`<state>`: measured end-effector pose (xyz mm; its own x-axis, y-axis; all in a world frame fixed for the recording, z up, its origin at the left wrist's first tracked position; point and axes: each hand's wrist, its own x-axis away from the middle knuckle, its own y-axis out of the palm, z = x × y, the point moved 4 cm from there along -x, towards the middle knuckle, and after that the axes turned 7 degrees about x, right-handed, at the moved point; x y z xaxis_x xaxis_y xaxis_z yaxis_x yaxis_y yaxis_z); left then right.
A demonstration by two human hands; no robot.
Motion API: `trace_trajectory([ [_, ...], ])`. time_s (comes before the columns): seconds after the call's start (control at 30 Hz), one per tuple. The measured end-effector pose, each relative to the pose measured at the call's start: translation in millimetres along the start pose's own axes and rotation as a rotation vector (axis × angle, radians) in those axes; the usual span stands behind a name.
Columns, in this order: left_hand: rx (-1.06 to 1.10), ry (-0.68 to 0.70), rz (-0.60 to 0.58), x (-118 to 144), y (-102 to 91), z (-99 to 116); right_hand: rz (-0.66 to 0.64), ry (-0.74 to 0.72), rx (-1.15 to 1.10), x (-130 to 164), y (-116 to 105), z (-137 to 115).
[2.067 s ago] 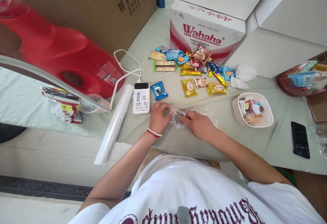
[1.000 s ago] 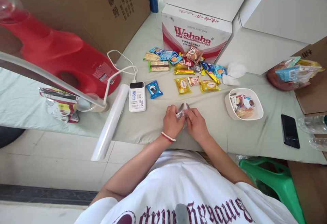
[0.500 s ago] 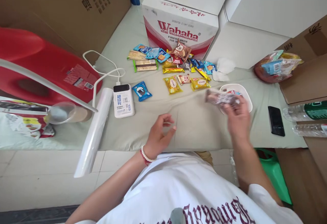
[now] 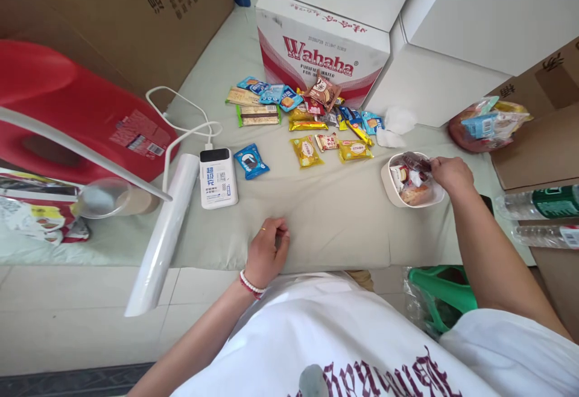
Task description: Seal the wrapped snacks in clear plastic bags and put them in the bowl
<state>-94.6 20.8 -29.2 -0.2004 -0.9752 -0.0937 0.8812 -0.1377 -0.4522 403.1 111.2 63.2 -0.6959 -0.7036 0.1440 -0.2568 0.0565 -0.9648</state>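
Note:
My right hand [image 4: 453,177] reaches over the right rim of a small white box [image 4: 389,184]. Its fingers pinch the end of a dark brown wrapped snack [image 4: 416,161], which lies across the top of the box. Under it in the box are other wrapped snacks and a round, bun-like one [image 4: 416,194]. My left hand [image 4: 268,251], with a ring and a beaded bracelet, rests near the table's front edge. Its fingers are curled in and nothing shows in them. Two yellow packets [image 4: 306,152] and a small red-and-cream packet [image 4: 326,142] lie beyond it.
A heap of snacks [image 4: 312,107] leans against a Wahaha carton [image 4: 321,47]. Left are a blue packet [image 4: 251,161], a cabled power bank [image 4: 219,178], a plastic roll [image 4: 165,234] and a red jug [image 4: 81,113]. Right are a bagged bowl [image 4: 488,124] and bottles [image 4: 538,201].
My right hand has moved right and brought the brown snack from in front of the white box onto its contents. My left hand has drawn back slightly and its fingers have curled in.

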Motion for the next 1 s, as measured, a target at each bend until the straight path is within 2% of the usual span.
trace_trajectory([
  [0.13, -0.07, 0.06, -0.004, 3, 3.5, 1, 0.206, -0.1, 0.36, 10, -16, -11],
  [0.27, -0.064, 0.093, -0.01, 3, 4.7, 2, 0.35, -0.263, 0.43, 3, -36, -52],
  [0.33, -0.062, 0.102, -0.008, 3, 4.6, 2, 0.281, -0.375, 0.45, -8, -32, -83],
  [0.47, -0.057, 0.138, 0.015, 4, 4.2, 4, -0.033, -0.444, 0.588, -32, 9, -130],
  [0.57, -0.032, 0.16, 0.026, 5, 3.3, 5, -0.071, -0.448, 0.616, -42, 32, -146],
  [0.67, 0.006, 0.137, 0.017, 7, 2.0, 5, -0.061, -0.427, 0.593, -42, 29, -147],
  [0.77, 0.072, 0.096, 0.031, 6, -1.0, 4, -0.015, -0.446, 0.511, -23, 4, -138],
  [0.83, 0.138, 0.057, 0.061, 3, -3.4, 7, -0.056, -0.481, 0.285, 5, -9, -130],
  [0.9, 0.213, 0.017, 0.076, -4, -3.2, 16, -0.229, -0.514, -0.119, 46, -7, -121],
  [0.93, 0.252, 0.004, 0.073, -9, -1.3, 22, -0.349, -0.521, -0.335, 69, 1, -117],
  [1.0, 0.332, 0.0, 0.054, -20, 6.7, 38, -0.541, -0.51, -0.604, 117, 25, -112],
])
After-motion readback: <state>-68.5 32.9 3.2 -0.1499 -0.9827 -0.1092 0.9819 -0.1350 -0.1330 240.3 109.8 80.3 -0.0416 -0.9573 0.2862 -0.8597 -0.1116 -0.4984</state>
